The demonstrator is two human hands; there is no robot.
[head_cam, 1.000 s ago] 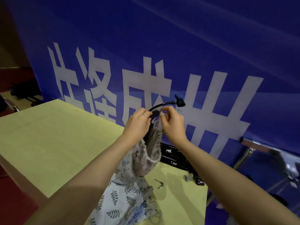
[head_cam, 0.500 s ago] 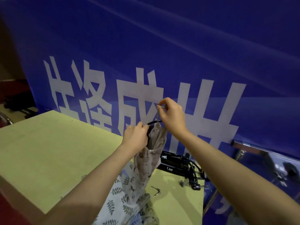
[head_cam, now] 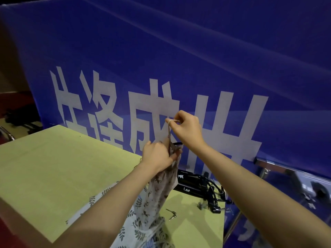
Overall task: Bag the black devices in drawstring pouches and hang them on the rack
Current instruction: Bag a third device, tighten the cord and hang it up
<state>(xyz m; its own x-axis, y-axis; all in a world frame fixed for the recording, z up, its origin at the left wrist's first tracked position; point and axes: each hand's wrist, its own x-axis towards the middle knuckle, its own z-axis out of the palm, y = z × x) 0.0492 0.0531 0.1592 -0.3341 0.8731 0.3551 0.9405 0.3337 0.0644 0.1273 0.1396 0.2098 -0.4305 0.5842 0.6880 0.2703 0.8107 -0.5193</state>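
Left hand pinches the pouch neck closed around the device (barely showing); right hand grip pulls the drawstring up, cinching it above the surface.

Blue banner across back, large white characters along lower half, faint creases running diagonally. Pale yellow-green table in front, plain top. Dark red floor at far left, dim. Chrome chair frame at left edge. Metal legs lower right, beneath grey tabletop edge. Lighting low, cool.
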